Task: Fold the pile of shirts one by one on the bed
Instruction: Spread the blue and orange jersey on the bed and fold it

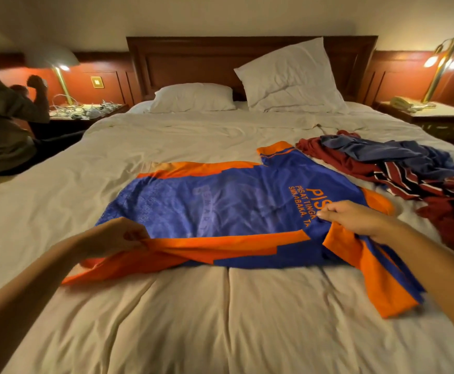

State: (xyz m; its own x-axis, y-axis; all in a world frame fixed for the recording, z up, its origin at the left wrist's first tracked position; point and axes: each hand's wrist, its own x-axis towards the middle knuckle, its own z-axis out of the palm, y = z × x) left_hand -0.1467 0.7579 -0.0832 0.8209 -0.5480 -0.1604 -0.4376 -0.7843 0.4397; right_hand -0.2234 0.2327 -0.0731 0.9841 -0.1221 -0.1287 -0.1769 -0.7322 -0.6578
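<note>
Shirt (220,206) lies flat across bed (220,319), pile (409,168) just beside it on the right. Left hand (117,236) pinches near hem corner; right hand (355,215) pinches near shoulder. Step: prob. first lengthwise fold. Next: lift near edge evenly & lay it over the middle.

"PISAT TINGK", "SIMKABAKA" on jersey (220,206)

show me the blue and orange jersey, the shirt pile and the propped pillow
blue and orange jersey (220,206): head view, blue middle panel
shirt pile (350,164): head view, maroon shirt
propped pillow (290,76): head view, its centre
</note>
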